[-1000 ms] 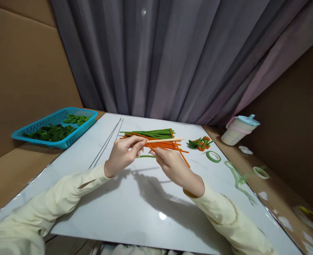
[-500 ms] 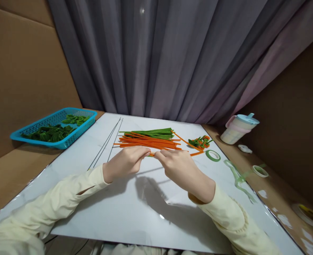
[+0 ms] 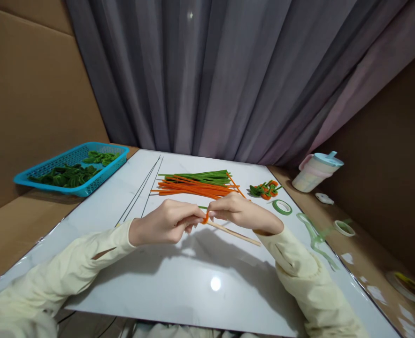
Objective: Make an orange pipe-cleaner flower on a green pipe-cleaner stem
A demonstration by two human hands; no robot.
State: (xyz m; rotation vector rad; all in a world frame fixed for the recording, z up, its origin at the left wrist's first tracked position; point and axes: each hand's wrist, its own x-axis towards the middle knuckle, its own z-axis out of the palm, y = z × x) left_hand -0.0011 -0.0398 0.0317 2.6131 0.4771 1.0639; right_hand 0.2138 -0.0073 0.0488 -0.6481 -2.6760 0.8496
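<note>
Orange strip (image 3: 205, 218) curling over a wooden stick (image 3: 234, 232) between two hands

Nearest, the left hand (image 3: 170, 221) is gripping the stick's left end, its fingers pressing thumb against forefinger. The right hand (image 3: 241, 213) is pinching the strip just beside it. The strip is lying between both sets of fingertips above the white desk (image 3: 151, 291); whether it is circling the stick fully, one cannot tell. The bare stick is slanting toward the lower right.

Just beyond, orange stems (image 3: 193, 188) are lying across the desk, with green stems (image 3: 207, 177) resting behind them. A green tape roll (image 3: 282, 213) and a green-and-orange cluster (image 3: 266, 189) are sitting to the right; thin dark wires (image 3: 152, 187) are lying to the left. Farther off, a blue basket (image 3: 103, 177) is holding green pieces (image 3: 68, 176), and a grey curtain (image 3: 193, 84) is hanging behind.
</note>
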